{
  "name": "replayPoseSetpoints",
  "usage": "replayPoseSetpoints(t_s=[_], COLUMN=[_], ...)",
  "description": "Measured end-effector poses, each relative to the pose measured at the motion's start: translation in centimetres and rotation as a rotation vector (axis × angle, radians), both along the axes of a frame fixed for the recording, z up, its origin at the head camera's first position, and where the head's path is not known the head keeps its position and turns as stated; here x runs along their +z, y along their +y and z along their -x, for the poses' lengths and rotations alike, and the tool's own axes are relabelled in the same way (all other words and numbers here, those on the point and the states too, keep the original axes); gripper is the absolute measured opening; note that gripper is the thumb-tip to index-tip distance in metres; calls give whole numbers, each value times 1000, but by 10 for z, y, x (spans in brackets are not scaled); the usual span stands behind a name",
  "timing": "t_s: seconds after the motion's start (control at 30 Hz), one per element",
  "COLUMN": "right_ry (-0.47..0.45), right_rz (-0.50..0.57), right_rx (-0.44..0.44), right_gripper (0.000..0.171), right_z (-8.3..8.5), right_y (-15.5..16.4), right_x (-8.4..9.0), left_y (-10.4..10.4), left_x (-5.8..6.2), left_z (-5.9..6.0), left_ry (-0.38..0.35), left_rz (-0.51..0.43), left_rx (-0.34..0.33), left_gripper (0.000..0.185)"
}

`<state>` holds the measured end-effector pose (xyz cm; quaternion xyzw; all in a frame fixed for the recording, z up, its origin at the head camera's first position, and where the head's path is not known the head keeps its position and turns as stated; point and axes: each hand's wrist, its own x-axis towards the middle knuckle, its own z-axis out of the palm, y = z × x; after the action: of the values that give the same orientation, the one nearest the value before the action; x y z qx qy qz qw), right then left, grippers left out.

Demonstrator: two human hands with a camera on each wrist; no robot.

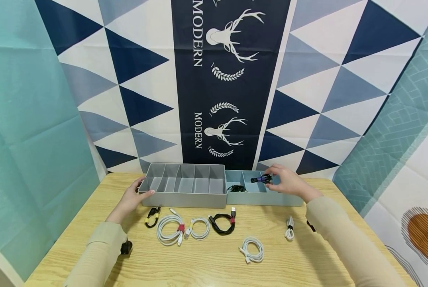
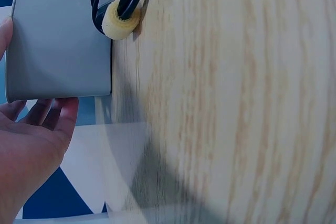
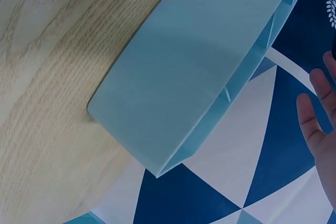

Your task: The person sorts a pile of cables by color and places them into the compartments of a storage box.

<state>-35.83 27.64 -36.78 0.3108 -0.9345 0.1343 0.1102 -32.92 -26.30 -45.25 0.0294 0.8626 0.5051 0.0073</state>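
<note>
A black cable bundle with a purple-blue tie (image 1: 261,179) is pinched in my right hand (image 1: 287,182), above the compartments of a light blue organizer box (image 1: 264,199). Its far-left compartment contains another black cable (image 1: 237,188). At the left end of a grey divided box (image 1: 189,200), my left hand (image 1: 128,203) grips the corner, thumb on the near side. The left wrist view shows the fingers (image 2: 64,114) against the grey box's end wall (image 2: 60,51). In the right wrist view the held bundle is almost wholly out of frame.
Along the front lie a short black cable with yellow ties (image 1: 152,217), a white cable with a red tie (image 1: 169,230), a smaller white coil (image 1: 200,229), a black cable with a red tie (image 1: 222,225), a white coil (image 1: 252,250) and a small white bundle (image 1: 289,229).
</note>
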Motion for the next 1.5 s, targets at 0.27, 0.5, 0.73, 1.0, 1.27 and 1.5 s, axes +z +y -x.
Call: replayPoseSetpoints(t_s=[0.27,0.5,0.73,1.0,1.27,1.5], right_ry=[-10,-24,-63,-86,-96,-105], right_rz=[24,46,43,18,-5,14], right_rx=[-38,-48,-93,-116,-167,-190], right_gripper=[35,34,35,34,36,37], right_z=[13,20,22,23,25,28], right_y=[3,1,1,2,1,0], right_x=[-15,-26,-33,-34,-37,-42], left_y=[-1,-3,-4,-2,-1,-2], left_x=[2,-2,-3,-2,-1,-2], left_z=[-1,1,2,0,1,2], left_ry=[3,-6,-13,-13,-15,4], left_rz=[-4,-2,5,1,-3,7], left_rx=[-6,6,13,7,7,4], left_gripper=[85,87,86,86,86,84])
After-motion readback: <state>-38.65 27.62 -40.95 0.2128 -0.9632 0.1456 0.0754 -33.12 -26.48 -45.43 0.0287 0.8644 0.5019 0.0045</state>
